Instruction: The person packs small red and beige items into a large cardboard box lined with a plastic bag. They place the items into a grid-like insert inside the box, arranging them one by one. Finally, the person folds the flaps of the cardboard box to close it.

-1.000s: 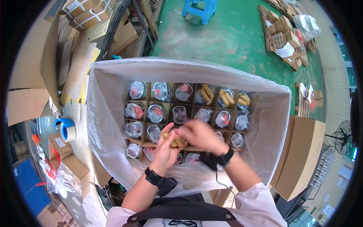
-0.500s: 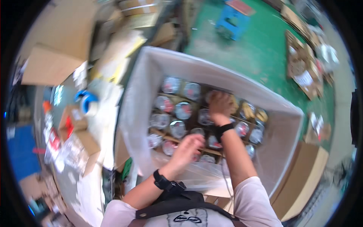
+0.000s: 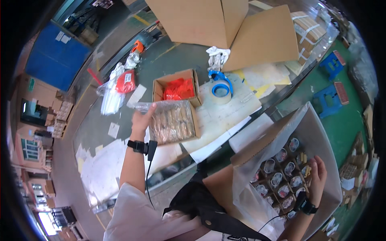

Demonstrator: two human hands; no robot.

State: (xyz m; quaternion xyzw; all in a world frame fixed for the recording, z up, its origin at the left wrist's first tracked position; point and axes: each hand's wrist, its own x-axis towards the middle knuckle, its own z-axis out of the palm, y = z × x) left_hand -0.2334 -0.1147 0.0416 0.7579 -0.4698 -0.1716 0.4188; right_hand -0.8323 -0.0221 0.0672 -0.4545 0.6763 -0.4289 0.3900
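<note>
My left hand (image 3: 141, 119) is at the left edge of a small cardboard box (image 3: 196, 127), thumb over the rim and fingers on the outside. Rows of tan pieces under clear plastic film (image 3: 171, 120) fill that box; the film spreads past the rim by my hand. On the right, my right hand (image 3: 318, 174) is raised over a large plastic-lined carton (image 3: 327, 160), fingers stretched out and nothing visible in them. Inside the carton, cardboard dividers separate several clear, round-topped items (image 3: 276, 180). Tan pieces (image 3: 306, 172) show in some cells near my right hand.
Behind the small box stands another box (image 3: 196, 86) with red plastic inside. A blue tape dispenser (image 3: 221, 89), white sheets and a red packet (image 3: 126, 81) lie on the table. A large open carton (image 3: 261, 44) is at the back. Blue stools (image 3: 327, 100) stand on the green floor.
My view has swung left toward the table. My left hand has left the large carton for the small box's edge. My right hand has lifted from among the carton's cells.
</note>
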